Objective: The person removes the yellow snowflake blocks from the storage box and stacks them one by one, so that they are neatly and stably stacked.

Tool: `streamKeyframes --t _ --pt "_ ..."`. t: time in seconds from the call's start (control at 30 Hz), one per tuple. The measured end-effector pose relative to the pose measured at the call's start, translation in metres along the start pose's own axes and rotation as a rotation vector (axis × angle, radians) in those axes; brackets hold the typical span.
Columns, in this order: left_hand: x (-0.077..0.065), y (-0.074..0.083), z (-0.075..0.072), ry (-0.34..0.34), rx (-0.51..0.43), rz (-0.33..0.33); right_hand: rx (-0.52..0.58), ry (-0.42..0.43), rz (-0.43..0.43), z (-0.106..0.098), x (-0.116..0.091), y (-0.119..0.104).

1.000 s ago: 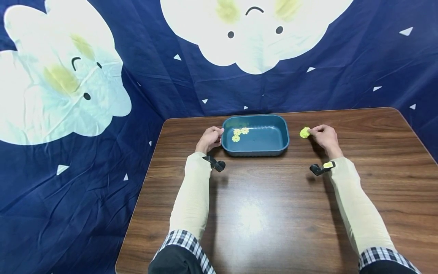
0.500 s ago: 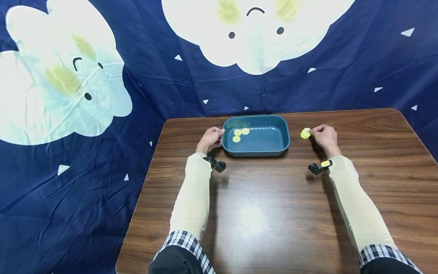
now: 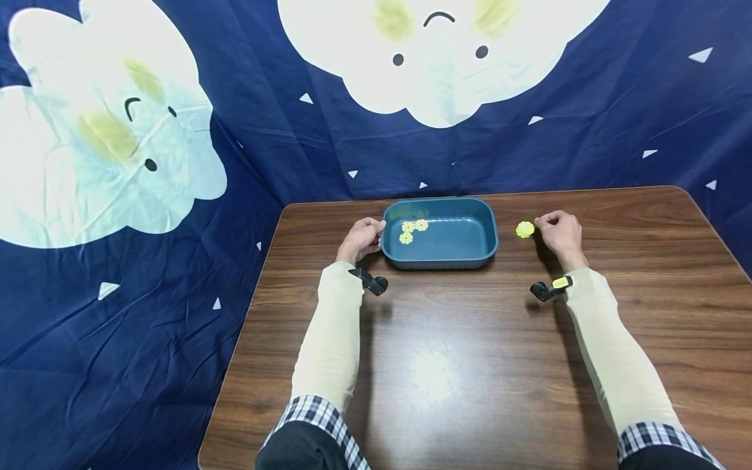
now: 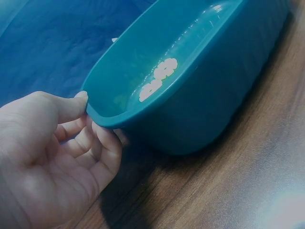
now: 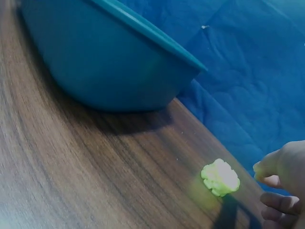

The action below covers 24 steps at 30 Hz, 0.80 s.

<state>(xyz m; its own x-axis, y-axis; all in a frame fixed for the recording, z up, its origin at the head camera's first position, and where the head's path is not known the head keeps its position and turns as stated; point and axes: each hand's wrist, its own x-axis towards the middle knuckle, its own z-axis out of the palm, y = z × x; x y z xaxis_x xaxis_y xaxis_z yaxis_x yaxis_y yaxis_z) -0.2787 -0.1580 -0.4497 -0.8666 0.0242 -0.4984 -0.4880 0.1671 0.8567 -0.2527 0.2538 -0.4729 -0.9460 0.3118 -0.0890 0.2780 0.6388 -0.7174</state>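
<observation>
One yellow flower sits just left of the right hand, whose loosely curled fingers hold nothing, best pinched edge-on while the left hand pinches the bin rim steady.

No text, label, brand or number can be read in any view. No readable sign shows either.

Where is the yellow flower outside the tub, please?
In the head view, the yellow flower lies on the table right of the tub, near the right hand.
</observation>
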Motion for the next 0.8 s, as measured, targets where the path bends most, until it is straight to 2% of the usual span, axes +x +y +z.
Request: streamKeyframes --t 0.43,0.8 --pt "-0.002 0.000 0.000 -0.007 -0.023 0.007 0.065 0.087 -0.159 0.003 -0.007 -0.022" --pt "0.000 0.000 0.000 0.003 -0.005 -0.002 0.130 0.117 -0.244 0.019 -0.012 -0.048"
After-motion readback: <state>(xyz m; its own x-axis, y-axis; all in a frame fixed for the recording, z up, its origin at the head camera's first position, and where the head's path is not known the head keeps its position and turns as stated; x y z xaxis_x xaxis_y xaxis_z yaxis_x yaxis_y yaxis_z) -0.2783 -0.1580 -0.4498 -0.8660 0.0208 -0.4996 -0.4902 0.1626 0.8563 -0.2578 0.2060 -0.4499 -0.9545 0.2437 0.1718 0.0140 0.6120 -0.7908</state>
